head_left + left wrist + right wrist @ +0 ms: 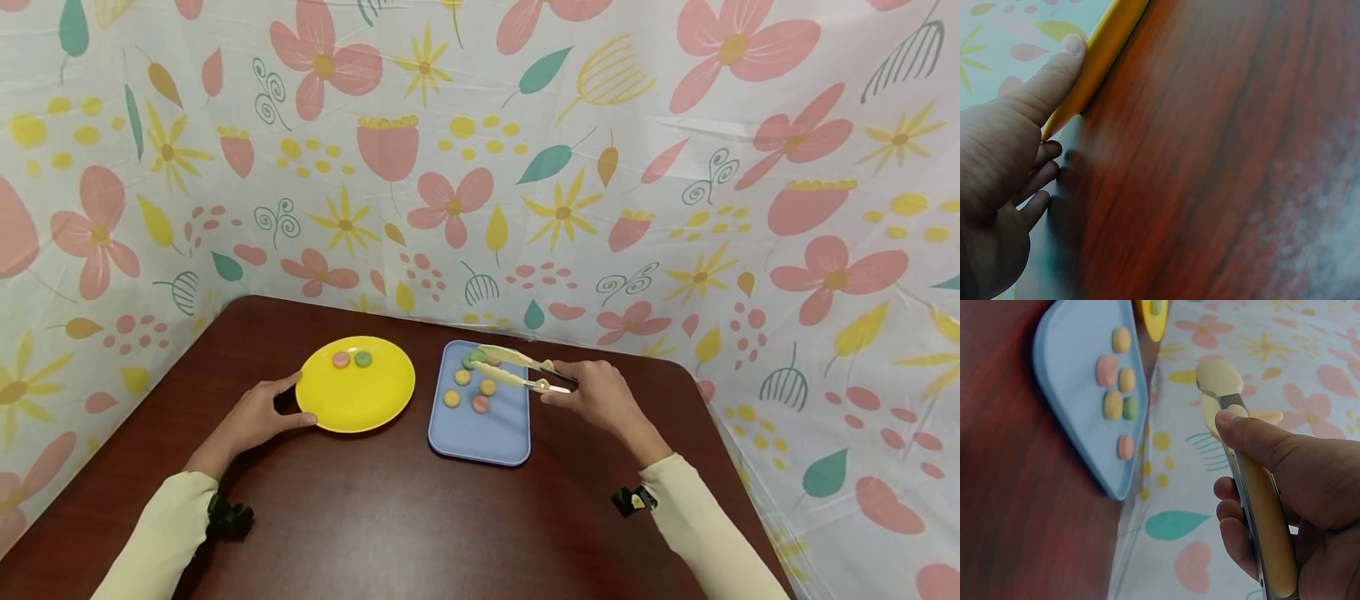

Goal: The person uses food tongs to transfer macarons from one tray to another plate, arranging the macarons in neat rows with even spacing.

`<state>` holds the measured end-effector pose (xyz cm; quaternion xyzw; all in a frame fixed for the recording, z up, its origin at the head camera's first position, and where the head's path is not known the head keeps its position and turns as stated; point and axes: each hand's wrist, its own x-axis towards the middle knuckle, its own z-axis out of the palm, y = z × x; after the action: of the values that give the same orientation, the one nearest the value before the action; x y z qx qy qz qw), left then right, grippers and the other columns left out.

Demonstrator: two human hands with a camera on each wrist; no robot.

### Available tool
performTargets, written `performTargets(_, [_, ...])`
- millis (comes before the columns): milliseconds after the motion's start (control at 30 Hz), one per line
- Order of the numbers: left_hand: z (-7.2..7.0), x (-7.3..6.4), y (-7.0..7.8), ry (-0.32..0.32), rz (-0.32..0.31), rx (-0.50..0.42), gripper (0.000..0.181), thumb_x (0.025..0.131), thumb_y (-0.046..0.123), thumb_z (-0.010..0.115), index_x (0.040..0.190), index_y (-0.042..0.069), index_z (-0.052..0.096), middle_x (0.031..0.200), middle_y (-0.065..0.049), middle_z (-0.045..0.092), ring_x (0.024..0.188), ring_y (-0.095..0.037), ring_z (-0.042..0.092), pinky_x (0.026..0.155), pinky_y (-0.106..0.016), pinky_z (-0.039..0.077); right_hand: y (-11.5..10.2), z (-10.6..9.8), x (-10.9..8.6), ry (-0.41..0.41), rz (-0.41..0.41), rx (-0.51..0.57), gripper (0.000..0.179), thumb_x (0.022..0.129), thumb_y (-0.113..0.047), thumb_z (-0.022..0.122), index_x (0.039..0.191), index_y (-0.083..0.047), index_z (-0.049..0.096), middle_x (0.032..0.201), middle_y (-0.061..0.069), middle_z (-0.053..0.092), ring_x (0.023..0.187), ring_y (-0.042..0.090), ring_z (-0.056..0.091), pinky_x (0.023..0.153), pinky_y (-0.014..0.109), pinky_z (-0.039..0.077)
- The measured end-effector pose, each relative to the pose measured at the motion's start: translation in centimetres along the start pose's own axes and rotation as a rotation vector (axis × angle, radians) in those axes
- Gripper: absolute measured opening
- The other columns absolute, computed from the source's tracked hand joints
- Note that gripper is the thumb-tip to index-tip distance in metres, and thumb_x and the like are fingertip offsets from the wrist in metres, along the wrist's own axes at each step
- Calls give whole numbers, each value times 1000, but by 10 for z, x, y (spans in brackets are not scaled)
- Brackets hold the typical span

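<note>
My left hand (251, 414) touches the left rim of a round yellow plate (367, 398), thumb and forefinger spread along it. In the left wrist view the thumb (1054, 81) lies straight against the rim. On the plate sit a pink and a green macaron-like piece (363, 359). My right hand (600, 396) grips a pair of tongs (542, 385) with metal arms and cream tips. The tips reach over the far end of a blue tray (480, 442) and stand apart. Several yellow, pink and green round pieces (452, 398) lie on that tray.
Plate and tray stand side by side on a dark brown wooden table (420, 525). A flower-patterned cloth (450, 208) hangs along the table's back and both sides. Each wrist carries a small black camera mount (231, 518).
</note>
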<state>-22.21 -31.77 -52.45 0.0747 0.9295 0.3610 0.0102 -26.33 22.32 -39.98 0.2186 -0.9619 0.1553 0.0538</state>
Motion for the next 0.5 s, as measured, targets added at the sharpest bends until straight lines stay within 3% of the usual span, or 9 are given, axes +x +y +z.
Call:
performTargets(67, [0,0,0,0,0,-2,108,81,61,79,157,-2,35,154,-28,44,141,-48,40,109,-68,38,-4,-1,6,2,-5,-6,64,84,-40,85,136,-7,67,75,2,69,56,14,44,57,31,39])
performTargets(133, [0,-1,0,0,4,-1,108,81,60,79,156,-2,35,154,-28,44,141,-48,41,109,-68,38,-8,-2,12,13,-20,-14,64,83,-40,85,135,-8,67,92,7,73,62,15,47,59,32,40])
performTargets(200, [0,-1,0,1,11,-2,107,81,59,80,156,-3,36,154,-27,45,141,-48,41,109,-67,38,-12,-3,18,25,-40,-13,62,83,-39,86,135,-10,68,95,8,72,62,16,47,60,33,39])
performTargets(400, [0,-1,0,2,16,-5,106,82,58,80,156,-4,35,154,-27,45,141,-48,42,109,-67,39,-25,-3,37,14,-79,10,61,84,-38,86,136,-14,68,56,-1,47,51,13,37,52,30,33])
performTargets(500, [0,-1,1,2,13,-5,106,82,58,80,156,-4,35,154,-28,45,141,-48,41,109,-67,39,-31,-1,47,7,-100,7,61,84,-38,86,136,-11,68,59,1,55,52,13,40,52,28,34])
